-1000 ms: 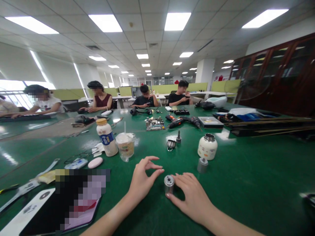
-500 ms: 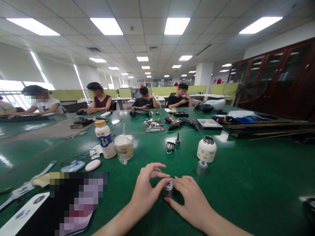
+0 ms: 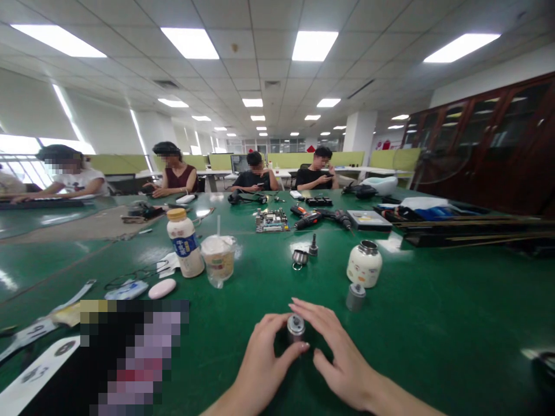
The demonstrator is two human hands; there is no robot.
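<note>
Steadying the small silver metal cylinder (image 3: 296, 330) upright on the glossy green bench (image 3: 416, 329) seems the step in hand: the left hand (image 3: 262, 361) has its fingers closed around it, thumb in front, while the right hand (image 3: 344, 352) curves open beside it. Moving it would call for an even, level grip.

1. The left hand (image 3: 265, 361) holds an upright metal cylinder (image 3: 296, 332) between thumb and fingers.
2. The right hand (image 3: 344, 358) curves beside it, thumb and fingers parted.
3. A second cylinder (image 3: 356, 299) stands on the green table (image 3: 416, 323), just in front of a white jar (image 3: 364, 268).
4. Left of these, a bottle (image 3: 185, 248) stands beside a lidded cup (image 3: 219, 263).
5. Farther back lies a circuit board (image 3: 272, 221).
</note>
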